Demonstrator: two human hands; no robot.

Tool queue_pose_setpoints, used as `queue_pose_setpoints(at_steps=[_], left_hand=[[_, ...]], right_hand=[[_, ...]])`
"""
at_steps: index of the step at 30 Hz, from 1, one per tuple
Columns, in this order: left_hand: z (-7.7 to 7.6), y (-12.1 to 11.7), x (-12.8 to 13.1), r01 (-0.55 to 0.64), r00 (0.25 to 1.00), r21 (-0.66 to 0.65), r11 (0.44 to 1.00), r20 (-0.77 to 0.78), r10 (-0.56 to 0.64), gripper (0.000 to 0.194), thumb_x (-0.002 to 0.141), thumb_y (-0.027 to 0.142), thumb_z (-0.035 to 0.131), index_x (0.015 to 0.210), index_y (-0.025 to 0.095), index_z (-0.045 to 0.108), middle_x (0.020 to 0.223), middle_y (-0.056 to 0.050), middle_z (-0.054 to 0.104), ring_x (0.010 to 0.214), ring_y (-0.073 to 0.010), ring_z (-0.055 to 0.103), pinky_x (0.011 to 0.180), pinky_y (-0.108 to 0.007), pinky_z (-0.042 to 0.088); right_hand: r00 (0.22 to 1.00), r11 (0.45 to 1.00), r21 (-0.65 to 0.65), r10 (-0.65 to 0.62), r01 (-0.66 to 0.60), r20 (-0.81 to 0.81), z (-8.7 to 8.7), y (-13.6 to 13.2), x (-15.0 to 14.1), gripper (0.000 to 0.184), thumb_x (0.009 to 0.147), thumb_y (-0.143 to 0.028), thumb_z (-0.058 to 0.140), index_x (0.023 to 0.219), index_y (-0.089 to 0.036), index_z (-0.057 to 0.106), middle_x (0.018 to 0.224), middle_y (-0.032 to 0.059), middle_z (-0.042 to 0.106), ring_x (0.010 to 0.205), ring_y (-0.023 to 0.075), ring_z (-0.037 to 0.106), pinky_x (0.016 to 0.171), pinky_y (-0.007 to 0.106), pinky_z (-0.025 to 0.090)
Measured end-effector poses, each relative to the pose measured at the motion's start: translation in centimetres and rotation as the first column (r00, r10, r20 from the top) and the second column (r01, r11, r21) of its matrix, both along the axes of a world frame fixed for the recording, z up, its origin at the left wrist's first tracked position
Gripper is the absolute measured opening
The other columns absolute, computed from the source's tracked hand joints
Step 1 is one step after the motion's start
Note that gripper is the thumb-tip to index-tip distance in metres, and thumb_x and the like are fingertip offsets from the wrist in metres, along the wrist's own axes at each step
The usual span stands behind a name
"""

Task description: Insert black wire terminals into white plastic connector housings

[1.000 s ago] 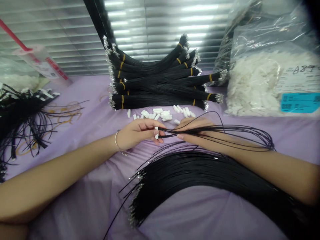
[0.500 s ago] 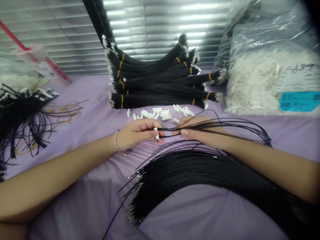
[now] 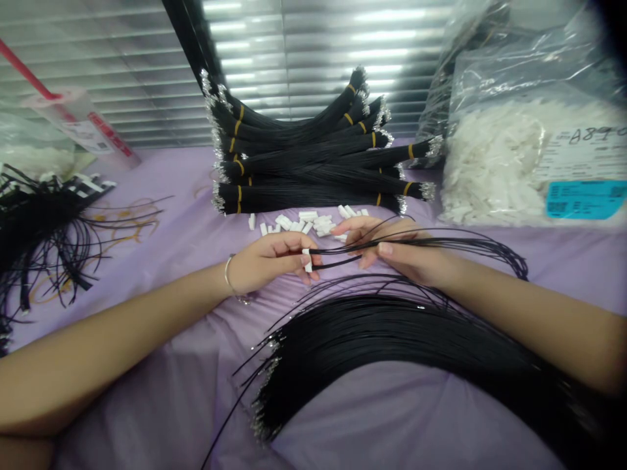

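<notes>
At the bottom of the frame, the purple cloth [image 3: 161, 405] is bare and wrinkly. A big bunch of black wires [image 3: 392, 333] bends across the lower right, with shiny tips at its left end. Some cloth shows between its shiny tips and the left arm, and only a thin strip shows between the bunch and the hands.

In the middle of the frame, the left hand [image 3: 269, 261] pinches a small white plug [image 3: 307, 260] with its thumb and fingers. Thin held wires [image 3: 470, 243] run from the plug toward the right. The right hand [image 3: 416, 261] is loosely spread; the wires go by its thumb and fingers, and I cannot tell how tightly it grips them. One right fingertip is just beside the loose white pieces [image 3: 308, 222].

The left arm slants up from the lower left, with a thin bracelet [image 3: 227, 277] at the wrist. The right arm slants in from the right edge, along the big bunch.

Behind the white pieces, tied bundles [image 3: 304, 156] lie stacked, with yellow bands near their ends. A clear bag [image 3: 499, 156] full of white bits sits at the upper right. Farthest back are the blinds [image 3: 318, 39].
</notes>
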State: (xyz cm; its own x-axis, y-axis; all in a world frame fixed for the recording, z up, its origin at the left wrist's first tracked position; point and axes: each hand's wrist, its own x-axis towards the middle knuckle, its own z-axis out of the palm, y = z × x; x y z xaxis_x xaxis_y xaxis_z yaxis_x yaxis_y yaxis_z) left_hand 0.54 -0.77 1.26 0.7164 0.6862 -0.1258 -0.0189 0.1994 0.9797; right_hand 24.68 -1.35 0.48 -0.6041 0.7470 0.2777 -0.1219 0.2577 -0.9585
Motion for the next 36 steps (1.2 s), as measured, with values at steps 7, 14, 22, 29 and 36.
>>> queue_pose_setpoints(at_steps=[7,14,22,29,36], left_hand=[[0.1,0.0,0.0,0.029,1.000,0.005,1.000,0.005,-0.029,0.012,0.080,0.015,0.060,0.086,0.006,0.056,0.078,-0.004,0.063,0.069,-0.0079,0.064,0.066,-0.017,0.056],[0.3,0.0,0.0,0.070,0.997,0.049,0.996,-0.029,-0.068,0.012,0.081,0.017,0.058,0.085,0.005,0.057,0.078,-0.004,0.063,0.068,-0.0062,0.062,0.066,-0.016,0.054],[0.3,-0.1,-0.1,0.094,0.992,0.083,0.992,-0.092,-0.086,0.013,0.082,0.020,0.057,0.085,0.007,0.057,0.080,-0.004,0.062,0.071,-0.0065,0.061,0.069,-0.019,0.053],[-0.1,-0.1,-0.3,0.140,0.984,0.136,0.981,-0.131,-0.123,0.014,0.083,0.020,0.056,0.088,0.007,0.055,0.077,-0.003,0.060,0.071,-0.0057,0.059,0.070,-0.018,0.052],[-0.1,-0.1,-0.4,0.184,0.975,0.220,0.958,-0.167,-0.149,0.013,0.083,0.021,0.055,0.087,0.009,0.054,0.077,-0.004,0.060,0.070,-0.0060,0.058,0.069,-0.017,0.051]], right_hand=[[0.969,0.929,-0.310,0.142,-0.201,-0.204,-0.3,0.3,0.4,0.031,0.088,-0.036,0.049,0.078,-0.020,0.074,0.102,0.0041,0.063,0.084,0.0120,0.056,0.077,0.025,0.044],[0.964,0.908,-0.361,0.136,-0.212,-0.227,-0.3,0.5,0.1,0.040,0.091,-0.034,0.045,0.067,-0.015,0.070,0.083,0.0045,0.060,0.076,0.0102,0.053,0.071,0.023,0.040],[0.973,0.929,-0.318,0.134,-0.190,-0.189,-0.2,0.1,-0.3,0.046,0.089,-0.035,0.047,0.050,-0.013,0.054,0.066,0.0020,0.050,0.062,0.0093,0.046,0.061,0.024,0.033],[0.951,0.995,-0.081,0.081,-0.059,0.299,1.1,-0.5,-0.4,0.041,0.087,-0.043,0.048,0.056,-0.016,0.048,0.060,-0.0012,0.045,0.054,0.0099,0.039,0.053,0.026,0.029],[0.903,0.987,0.040,0.129,-0.158,0.409,1.4,-1.1,-0.7,0.040,0.087,-0.033,0.051,0.053,-0.016,0.037,0.062,-0.0024,0.041,0.055,0.0074,0.038,0.053,0.025,0.029]])
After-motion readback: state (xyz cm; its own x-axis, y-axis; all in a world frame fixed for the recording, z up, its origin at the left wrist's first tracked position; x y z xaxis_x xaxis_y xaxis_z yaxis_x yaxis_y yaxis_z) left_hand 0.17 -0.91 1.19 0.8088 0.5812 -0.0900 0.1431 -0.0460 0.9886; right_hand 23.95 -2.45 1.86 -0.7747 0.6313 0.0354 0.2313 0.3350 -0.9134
